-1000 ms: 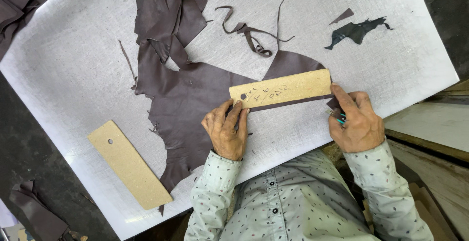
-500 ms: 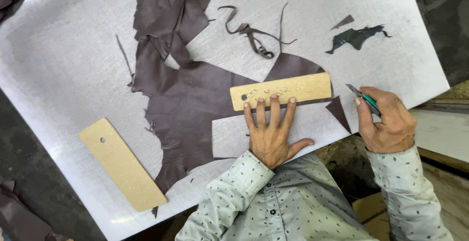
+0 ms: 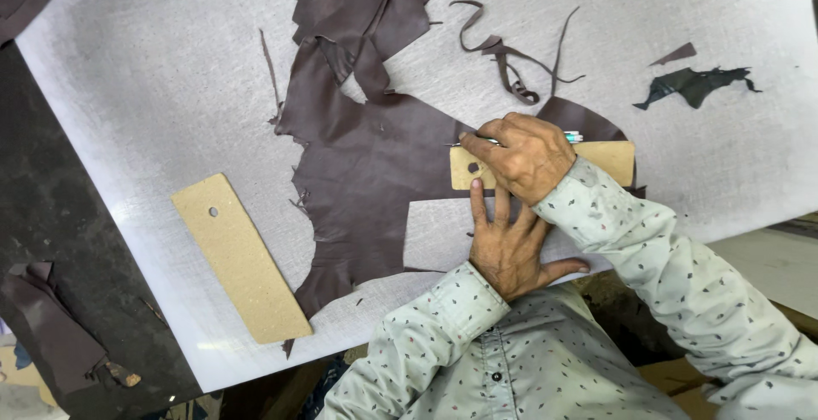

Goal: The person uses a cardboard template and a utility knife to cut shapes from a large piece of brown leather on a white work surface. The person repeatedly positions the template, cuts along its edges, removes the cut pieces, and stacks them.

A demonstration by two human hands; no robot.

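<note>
Half a second ago your right hand (image 3: 527, 154) was off to the right of the cardboard template (image 3: 615, 160) with the knife clear of the leather; now it has crossed over your left and sits on the template's left end, closed around the thin knife (image 3: 569, 137), tip poking out left of the knuckles near the template's top edge; my read is that a cut along that edge is starting from the left end, not yet run. Your left hand (image 3: 509, 245) has stayed flat, fingers spread and pointing up, fingertips pressing the template's lower edge; empty, nothing gripped; the right wrist overlaps it. The template lies across the dark brown leather hide (image 3: 366, 164), hole end under your right hand, right end bare; the leather runs out above and left of both hands on the grey table (image 3: 153, 88). A second, longer template (image 3: 241, 258) lies well apart at lower left; curled leather strips (image 3: 503, 54) sit just above your right hand; a dark scrap (image 3: 694, 84) sits far right.
</note>
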